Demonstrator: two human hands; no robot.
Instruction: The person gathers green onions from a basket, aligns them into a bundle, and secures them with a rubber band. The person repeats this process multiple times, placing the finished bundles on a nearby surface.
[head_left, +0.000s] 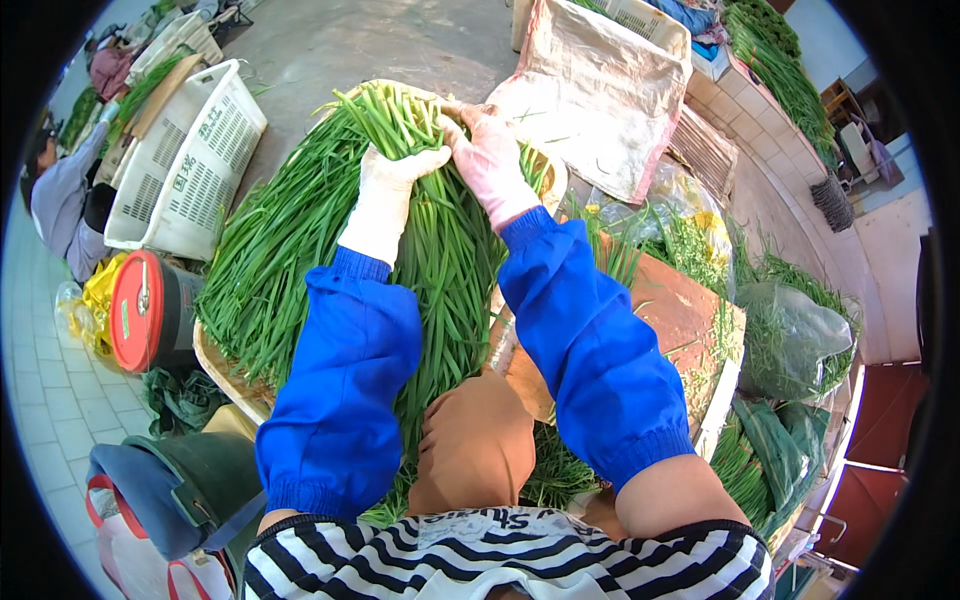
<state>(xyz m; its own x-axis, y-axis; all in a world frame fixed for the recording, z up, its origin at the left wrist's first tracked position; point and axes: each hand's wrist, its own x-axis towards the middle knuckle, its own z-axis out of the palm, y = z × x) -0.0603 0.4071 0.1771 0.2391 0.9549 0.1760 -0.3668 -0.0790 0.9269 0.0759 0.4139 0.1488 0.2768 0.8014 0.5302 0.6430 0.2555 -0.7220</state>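
Note:
Long green leaves, apparently garlic chives (442, 277), hang from a bunch whose pale cut stems (397, 124) point away from me. My left hand (394, 180), in a whitish glove, is closed around this bunch just below the stem ends. My right hand (487, 154), in a pinkish glove, touches the stem ends from the right; its fingertips are partly hidden, so its hold is unclear. A large heap of the same greens (292, 232) lies left of and under my left hand. Blue sleeve covers reach up both forearms.
White plastic crates (202, 157) and a red-lidded bucket (139, 311) stand left. A brown board (675, 322) with leaf scraps lies right, beside a clear plastic bag of greens (795, 337). A woven sack (592, 97) drapes over a crate ahead. A person (67, 202) sits at far left.

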